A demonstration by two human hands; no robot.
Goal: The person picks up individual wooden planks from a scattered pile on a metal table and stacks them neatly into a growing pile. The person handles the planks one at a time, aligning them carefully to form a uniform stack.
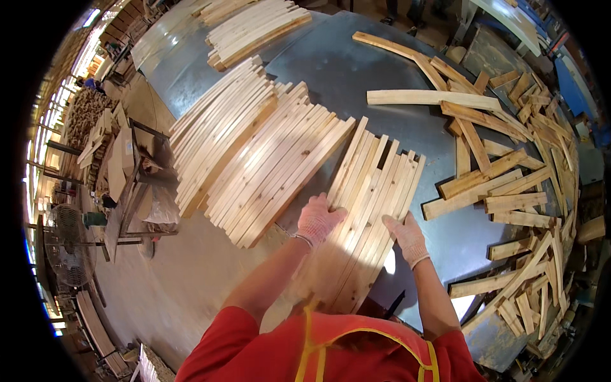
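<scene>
A row of pale wooden strips (pixel 363 210) lies side by side in front of me, its near end reaching my red apron. The far ends are uneven, with a short gap where one strip sits further back. My left hand (pixel 318 219), in a pinkish-white knit glove, grips the row's left edge, thumb on top and fingers curled over the side. On the right edge my right hand (pixel 408 238), gloved alike, holds with its thumb over the outer strips and its other fingers partly hidden. Both hands touch the row from opposite sides.
Just left are larger rows of strips (pixel 280 165), with another stack (pixel 254 32) further back on the metal table (pixel 331 51). A loose heap of wood pieces (pixel 496 172) covers the right side. A fan (pixel 69 245) and a cart (pixel 130 184) stand left.
</scene>
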